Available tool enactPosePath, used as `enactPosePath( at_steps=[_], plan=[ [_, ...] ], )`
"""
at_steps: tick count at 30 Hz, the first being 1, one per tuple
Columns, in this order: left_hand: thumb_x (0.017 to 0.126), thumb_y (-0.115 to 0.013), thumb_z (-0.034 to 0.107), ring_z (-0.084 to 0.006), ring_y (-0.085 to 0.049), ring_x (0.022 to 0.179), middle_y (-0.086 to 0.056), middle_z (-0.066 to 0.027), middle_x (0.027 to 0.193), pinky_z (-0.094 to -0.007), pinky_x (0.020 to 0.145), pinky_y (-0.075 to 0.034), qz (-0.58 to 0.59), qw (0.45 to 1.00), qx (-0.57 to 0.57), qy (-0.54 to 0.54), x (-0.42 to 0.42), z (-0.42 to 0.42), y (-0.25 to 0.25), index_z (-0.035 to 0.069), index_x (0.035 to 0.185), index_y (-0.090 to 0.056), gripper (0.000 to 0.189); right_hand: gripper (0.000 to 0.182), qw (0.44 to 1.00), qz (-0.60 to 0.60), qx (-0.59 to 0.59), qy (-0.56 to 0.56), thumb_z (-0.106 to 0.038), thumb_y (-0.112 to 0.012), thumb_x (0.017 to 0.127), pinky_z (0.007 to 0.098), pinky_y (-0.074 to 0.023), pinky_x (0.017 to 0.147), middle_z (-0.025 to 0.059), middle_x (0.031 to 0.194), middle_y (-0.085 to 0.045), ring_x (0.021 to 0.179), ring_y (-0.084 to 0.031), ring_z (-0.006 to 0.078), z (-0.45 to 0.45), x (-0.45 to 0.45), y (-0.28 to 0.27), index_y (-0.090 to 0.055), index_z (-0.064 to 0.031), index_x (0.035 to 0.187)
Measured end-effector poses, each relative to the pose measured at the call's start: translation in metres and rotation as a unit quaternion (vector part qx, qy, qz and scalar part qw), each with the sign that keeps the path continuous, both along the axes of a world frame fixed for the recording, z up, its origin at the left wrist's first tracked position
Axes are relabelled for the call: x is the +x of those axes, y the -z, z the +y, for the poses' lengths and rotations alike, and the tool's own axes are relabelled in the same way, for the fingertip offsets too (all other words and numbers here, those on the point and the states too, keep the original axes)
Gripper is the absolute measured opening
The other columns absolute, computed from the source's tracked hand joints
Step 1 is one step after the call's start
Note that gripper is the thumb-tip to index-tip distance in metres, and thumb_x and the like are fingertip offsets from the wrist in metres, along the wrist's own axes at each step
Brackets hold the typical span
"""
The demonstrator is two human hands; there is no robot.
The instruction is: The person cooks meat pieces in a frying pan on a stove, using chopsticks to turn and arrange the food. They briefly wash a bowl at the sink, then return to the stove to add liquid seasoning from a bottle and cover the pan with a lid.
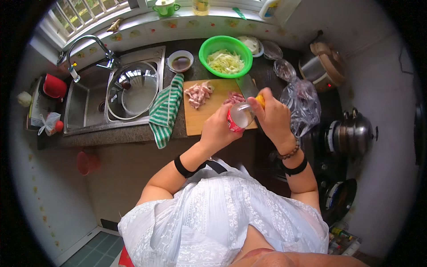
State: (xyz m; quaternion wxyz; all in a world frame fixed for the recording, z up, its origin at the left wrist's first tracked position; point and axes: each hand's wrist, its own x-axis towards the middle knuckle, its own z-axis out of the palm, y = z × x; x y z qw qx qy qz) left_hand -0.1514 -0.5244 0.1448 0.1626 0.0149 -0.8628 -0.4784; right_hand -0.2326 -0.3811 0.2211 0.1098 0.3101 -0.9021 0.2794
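My left hand (221, 128) grips a clear jar with a red label (236, 121) and pale contents, above the front of a wooden cutting board (195, 123). Close by on the right, my right hand (272, 115) holds a small yellow object (260, 99) at the jar's upper rim; its kind is unclear. Pale pieces of raw meat (199, 94) lie on the board's left part. Darker cut meat (234, 97) sits behind the jar, partly hidden. A knife blade (247, 86) rests at the board's back right. Behind the board, a green plastic bowl (202, 56) holds shredded cabbage (227, 62).
To the left are a green-striped cloth (166, 108), a bowl of dark liquid (180, 62) and a steel sink (83, 96) with a glass lid (133, 90). Plastic bags (302, 106), a rice cooker (322, 66), a steel pot (355, 133) and a black pan (343, 197) stand right.
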Motion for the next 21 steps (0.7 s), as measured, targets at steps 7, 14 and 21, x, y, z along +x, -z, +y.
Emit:
enactPosePath(
  at_steps=[7, 14, 21],
  plan=[
    [0.061, -0.083, 0.03, -0.0371, -0.042, 0.118, -0.04, -0.0221, 0.127, -0.0437, 0.096, -0.038, 0.258, 0.964, -0.015, -0.066, -0.068, -0.084, -0.046, 0.0, 0.132, -0.03, 0.093, 0.039, 0.988, 0.011, -0.129, -0.082, -0.04, -0.07, 0.079, 0.0347, -0.0471, 0.051, 0.0131, 0.062, -0.059, 0.059, -0.062, 0.0317, -0.091, -0.074, -0.073, -0.057, -0.0035, 0.079],
    [0.072, -0.075, 0.021, -0.027, -0.037, 0.122, -0.036, -0.0143, 0.13, -0.0384, 0.099, -0.034, 0.16, 0.968, 0.158, -0.114, -0.034, -0.133, -0.004, 0.003, 0.132, -0.032, 0.075, 0.048, 0.984, 0.145, -0.084, 0.058, -0.049, -0.065, 0.08, 0.0351, -0.0489, 0.057, 0.0148, 0.089, -0.064, 0.071, -0.063, 0.0269, -0.156, -0.199, -0.119, -0.06, -0.0063, 0.1],
    [0.078, -0.068, 0.011, -0.0206, -0.052, 0.106, -0.052, -0.0096, 0.112, -0.0334, 0.087, -0.043, -0.019, 0.957, 0.228, -0.177, 0.029, -0.156, 0.036, 0.003, 0.116, -0.049, 0.044, 0.058, 0.968, 0.213, 0.009, 0.133, -0.061, -0.06, 0.077, 0.0412, -0.0483, 0.066, 0.015, 0.081, -0.066, 0.075, -0.063, 0.033, -0.188, -0.382, -0.084, -0.062, -0.0048, 0.088]
  ],
)
